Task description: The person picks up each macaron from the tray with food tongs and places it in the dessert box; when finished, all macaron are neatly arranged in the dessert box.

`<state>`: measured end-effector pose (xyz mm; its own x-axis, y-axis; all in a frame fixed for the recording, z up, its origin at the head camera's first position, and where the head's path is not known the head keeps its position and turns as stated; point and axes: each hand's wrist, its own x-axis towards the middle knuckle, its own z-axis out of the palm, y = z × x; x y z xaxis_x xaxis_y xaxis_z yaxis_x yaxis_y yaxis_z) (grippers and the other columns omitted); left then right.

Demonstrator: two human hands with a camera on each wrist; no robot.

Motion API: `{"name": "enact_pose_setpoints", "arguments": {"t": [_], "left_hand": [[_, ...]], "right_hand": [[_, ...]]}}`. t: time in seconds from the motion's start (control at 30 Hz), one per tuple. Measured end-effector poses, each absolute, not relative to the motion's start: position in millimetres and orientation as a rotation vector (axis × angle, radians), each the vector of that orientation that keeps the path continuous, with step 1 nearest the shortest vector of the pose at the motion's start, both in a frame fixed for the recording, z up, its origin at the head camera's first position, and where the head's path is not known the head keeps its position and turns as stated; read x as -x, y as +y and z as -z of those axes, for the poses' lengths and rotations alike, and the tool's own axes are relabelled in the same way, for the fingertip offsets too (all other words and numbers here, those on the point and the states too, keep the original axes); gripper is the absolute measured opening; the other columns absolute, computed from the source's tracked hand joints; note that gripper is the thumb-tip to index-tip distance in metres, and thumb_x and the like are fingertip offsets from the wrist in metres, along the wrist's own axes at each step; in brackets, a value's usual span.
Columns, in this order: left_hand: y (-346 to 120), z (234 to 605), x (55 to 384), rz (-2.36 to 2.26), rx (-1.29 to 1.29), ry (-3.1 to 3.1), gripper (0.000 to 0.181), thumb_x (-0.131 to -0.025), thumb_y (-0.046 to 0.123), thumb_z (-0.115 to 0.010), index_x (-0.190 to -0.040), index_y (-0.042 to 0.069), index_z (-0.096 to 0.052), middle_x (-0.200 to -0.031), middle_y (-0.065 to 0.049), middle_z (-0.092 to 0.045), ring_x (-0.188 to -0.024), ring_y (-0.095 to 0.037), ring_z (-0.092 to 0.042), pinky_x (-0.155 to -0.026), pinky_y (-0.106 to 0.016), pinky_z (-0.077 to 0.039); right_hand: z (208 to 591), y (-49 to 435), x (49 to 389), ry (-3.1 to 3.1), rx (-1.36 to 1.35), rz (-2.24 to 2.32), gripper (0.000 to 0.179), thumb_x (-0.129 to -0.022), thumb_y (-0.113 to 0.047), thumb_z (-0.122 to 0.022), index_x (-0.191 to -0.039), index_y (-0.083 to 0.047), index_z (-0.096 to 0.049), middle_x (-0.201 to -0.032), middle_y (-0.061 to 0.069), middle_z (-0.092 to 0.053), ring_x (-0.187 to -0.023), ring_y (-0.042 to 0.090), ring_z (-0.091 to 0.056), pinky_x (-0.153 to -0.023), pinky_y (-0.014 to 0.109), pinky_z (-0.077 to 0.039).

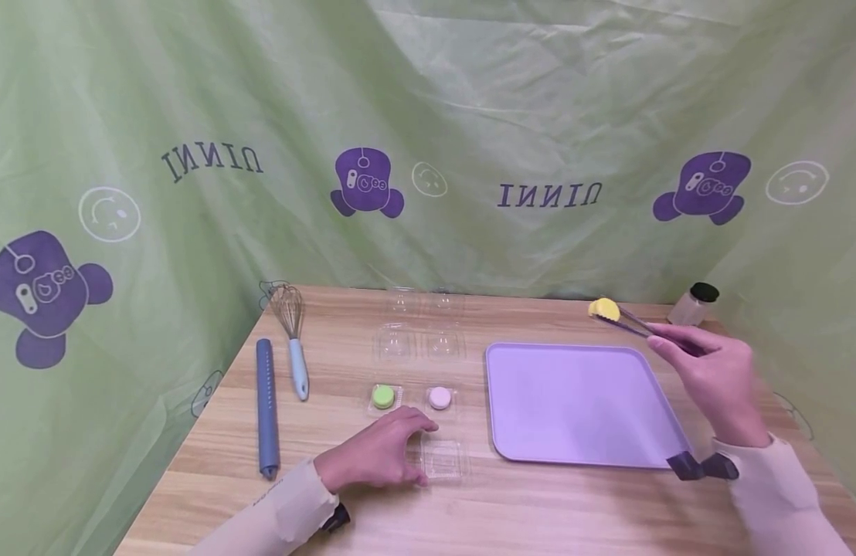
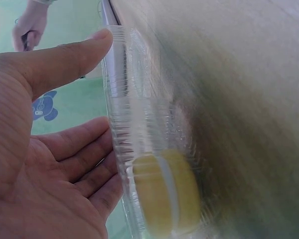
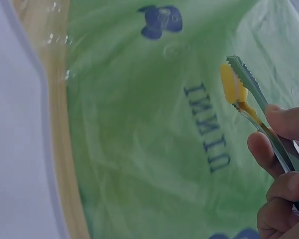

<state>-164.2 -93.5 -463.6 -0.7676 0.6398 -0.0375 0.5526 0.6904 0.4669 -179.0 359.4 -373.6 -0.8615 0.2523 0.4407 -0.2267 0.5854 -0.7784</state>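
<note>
My left hand [image 1: 379, 454] is at the near clear plastic box [image 1: 443, 460], thumb on one side and fingers on the other. Its thumb tip [image 2: 103, 37] touches the rim in the left wrist view. Behind this box, a green macaron [image 1: 382, 397] and a pink macaron [image 1: 439, 398] each sit in a clear box. In my right hand [image 1: 716, 378] is a pair of tongs [image 3: 261, 102], which grips a yellow macaron [image 3: 231, 84] in the air beyond the tray's back right corner.
A purple tray [image 1: 581, 405] lies right of the boxes. Several clear lids [image 1: 396, 342] stand behind them. To the left are a whisk [image 1: 299, 363] and a blue ridged bar [image 1: 266, 409]. A black-capped jar [image 1: 691, 305] stands at the back right, before a green curtain [image 1: 428, 93].
</note>
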Motion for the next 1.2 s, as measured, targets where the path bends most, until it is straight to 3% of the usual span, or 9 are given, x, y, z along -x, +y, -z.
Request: {"name": "enact_pose_setpoints", "arguments": {"t": [0.27, 0.5, 0.8, 1.07, 1.2], "left_hand": [[-93, 463, 164, -0.658, -0.944, 2.698, 0.074, -0.07, 0.036, -0.09, -0.135, 0.013, -0.062, -0.138, 0.0, -0.061, -0.13, -0.016, -0.056, -0.117, -0.037, -0.046], [-92, 463, 164, -0.662, -0.948, 2.69, 0.074, -0.07, 0.035, -0.09, -0.135, 0.014, -0.062, -0.138, 0.0, -0.061, -0.13, -0.016, -0.056, -0.116, -0.036, -0.046], [-93, 463, 165, -0.663, -0.958, 2.693, 0.075, -0.069, 0.035, -0.09, -0.135, 0.013, -0.062, -0.137, 0.0, -0.061, -0.129, -0.016, -0.056, -0.116, -0.036, -0.047], [-92, 464, 165, -0.64, -0.958, 2.701, 0.075, -0.069, 0.036, -0.091, -0.135, 0.014, -0.062, -0.137, 0.0, -0.062, -0.129, -0.016, -0.056, -0.116, -0.036, -0.047], [-92, 464, 165, -0.63, -0.951, 2.702, 0.075, -0.069, 0.036, -0.09, -0.135, 0.014, -0.062, -0.138, 0.0, -0.061, -0.129, -0.016, -0.056, -0.116, -0.037, -0.047]], "right_hand": [[360, 315, 187, -2.185, -0.342, -1.243, 0.024, -0.076, 0.01, -0.081, -0.1, 0.006, -0.078, -0.085, -0.031, -0.073, -0.072, -0.013, -0.066, -0.059, 0.004, -0.05], [362, 285, 188, -2.138, -0.595, -1.242, 0.028, -0.071, 0.017, -0.08, -0.096, 0.003, -0.079, -0.091, -0.027, -0.074, -0.075, -0.01, -0.068, -0.061, 0.006, -0.053], [364, 258, 189, -2.169, -0.718, -1.292, 0.028, -0.071, 0.012, -0.083, -0.095, -0.003, -0.081, -0.093, -0.025, -0.074, -0.077, -0.006, -0.069, -0.06, 0.01, -0.055], [374, 239, 189, -2.201, -0.869, -1.366, 0.023, -0.075, 0.008, -0.083, -0.094, -0.005, -0.08, -0.081, 0.0, -0.076, -0.067, -0.004, -0.062, -0.052, 0.013, -0.05], [378, 230, 186, -2.23, -0.94, -1.358, 0.024, -0.075, 0.005, -0.083, -0.095, -0.009, -0.08, -0.078, 0.0, -0.075, -0.064, -0.004, -0.059, -0.048, 0.014, -0.047]]}}
